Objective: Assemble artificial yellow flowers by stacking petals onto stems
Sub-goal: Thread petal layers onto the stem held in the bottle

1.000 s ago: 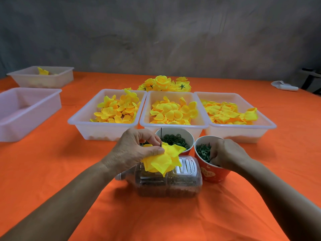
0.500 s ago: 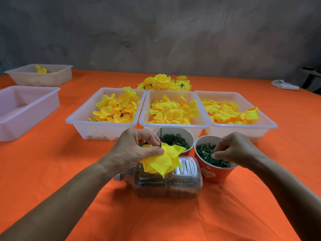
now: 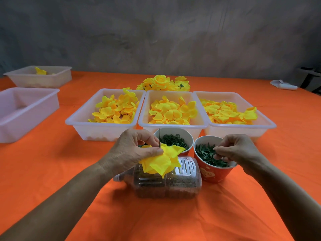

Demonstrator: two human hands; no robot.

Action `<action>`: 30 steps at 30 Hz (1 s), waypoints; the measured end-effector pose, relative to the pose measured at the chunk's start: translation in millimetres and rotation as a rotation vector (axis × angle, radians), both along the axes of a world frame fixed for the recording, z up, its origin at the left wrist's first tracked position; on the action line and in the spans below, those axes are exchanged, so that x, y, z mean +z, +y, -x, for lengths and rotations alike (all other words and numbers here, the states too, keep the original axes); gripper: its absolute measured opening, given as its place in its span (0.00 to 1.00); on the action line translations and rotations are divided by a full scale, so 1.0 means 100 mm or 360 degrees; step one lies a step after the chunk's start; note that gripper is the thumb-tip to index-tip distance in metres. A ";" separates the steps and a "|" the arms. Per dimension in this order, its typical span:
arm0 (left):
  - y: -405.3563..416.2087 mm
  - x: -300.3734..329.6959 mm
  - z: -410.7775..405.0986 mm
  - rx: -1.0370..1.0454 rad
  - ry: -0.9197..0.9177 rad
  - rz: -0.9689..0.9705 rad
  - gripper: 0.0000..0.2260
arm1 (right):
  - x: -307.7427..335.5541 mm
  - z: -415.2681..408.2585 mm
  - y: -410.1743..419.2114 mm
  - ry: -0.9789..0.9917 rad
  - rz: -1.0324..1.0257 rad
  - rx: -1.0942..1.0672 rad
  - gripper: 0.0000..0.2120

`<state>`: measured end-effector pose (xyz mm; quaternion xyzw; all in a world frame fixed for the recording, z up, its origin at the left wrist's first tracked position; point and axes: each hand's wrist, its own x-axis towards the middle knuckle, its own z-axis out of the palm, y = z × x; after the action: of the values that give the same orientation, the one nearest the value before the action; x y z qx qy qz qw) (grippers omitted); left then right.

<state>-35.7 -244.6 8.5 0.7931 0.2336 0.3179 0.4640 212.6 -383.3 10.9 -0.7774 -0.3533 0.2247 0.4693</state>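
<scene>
Left hand (image 3: 132,150) fingers pinch flower (image 3: 162,160); right hand (image 3: 238,150) fingers pinch green pieces over cup rim (image 3: 197,156).

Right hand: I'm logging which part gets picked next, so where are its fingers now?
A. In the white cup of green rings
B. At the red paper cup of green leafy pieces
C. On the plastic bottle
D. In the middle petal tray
B: the right hand has its fingertips at the green leafy pieces in the red paper cup, apart from the trays and the bottle.
</scene>
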 end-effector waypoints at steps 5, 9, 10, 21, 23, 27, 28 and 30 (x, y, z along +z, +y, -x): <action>-0.01 0.01 0.01 0.0002 0.0003 -0.0009 0.07 | 0.00 0.04 -0.03 0.0152 -0.0136 0.0080 0.08; -0.01 0.02 0.01 0.0006 0.0007 -0.0003 0.08 | -0.04 0.03 -0.03 0.0090 -0.0109 0.0093 0.11; -0.01 0.02 0.00 0.0008 0.0008 0.0000 0.08 | -0.06 0.03 -0.02 0.0026 -0.0083 0.0085 0.10; -0.02 0.02 0.01 -0.0008 0.0005 0.0013 0.05 | -0.06 0.11 -0.01 -0.0198 -0.0183 -0.0195 0.07; -0.02 0.02 0.00 -0.0009 0.0001 0.0023 0.08 | 0.03 0.18 -0.01 -0.0203 -0.0333 -0.0177 0.08; -0.02 0.04 0.02 -0.0010 -0.0007 0.0036 0.09 | 0.21 0.47 0.03 -0.0124 -0.0656 0.0084 0.12; -0.03 0.04 0.02 -0.0007 -0.0012 0.0038 0.09 | 0.25 0.55 0.06 -0.0146 -0.0698 0.0148 0.11; -0.05 0.04 0.02 0.0010 -0.0015 0.0033 0.09 | 0.32 0.70 0.13 -0.0186 -0.0764 0.0232 0.09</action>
<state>-37.9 -249.3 12.8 0.7861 0.2372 0.3205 0.4723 142.1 -370.2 42.6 -0.6277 -0.4783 0.1224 0.6019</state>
